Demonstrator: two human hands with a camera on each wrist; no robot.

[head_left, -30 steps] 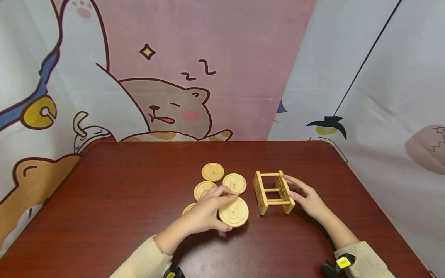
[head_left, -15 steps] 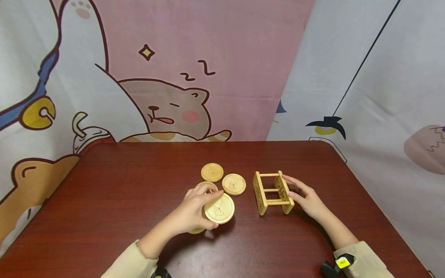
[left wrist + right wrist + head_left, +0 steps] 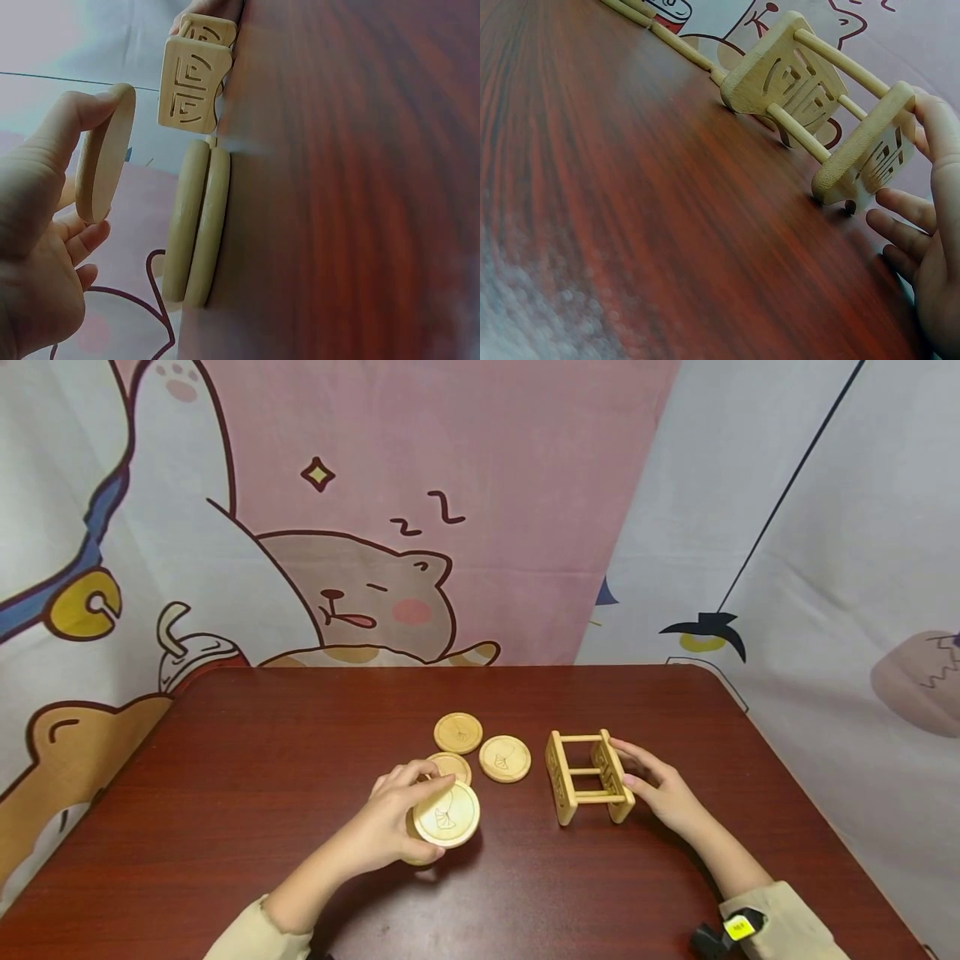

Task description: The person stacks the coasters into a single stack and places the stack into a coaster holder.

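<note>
A round pale wooden coaster (image 3: 450, 814), engraved with a fan-shaped leaf, is pinched at its edge by the thumb and fingers of my left hand (image 3: 378, 822). The left wrist view shows this coaster (image 3: 107, 154) raised apart from two coasters (image 3: 196, 225) lower down, near the tabletop. Part of another coaster (image 3: 422, 862) peeks out beneath the held one. To the right, a wooden coaster rack (image 3: 561, 777) with cut-out side panels and thin rods stands on the table. My right hand (image 3: 667, 789) touches its right panel with fairly straight fingers, thumb toward me.
Three flat coasters lie beyond the held one: a far coaster (image 3: 458, 732), a right coaster (image 3: 505, 758) and a partly covered coaster (image 3: 452, 766). The dark red wooden table (image 3: 300, 760) ends at a cartoon-printed cloth (image 3: 525, 527).
My left hand has carried its coaster leftward across the table, uncovering part of the coaster behind and covering most of the one at the left. The right hand and rack have stayed put.
</note>
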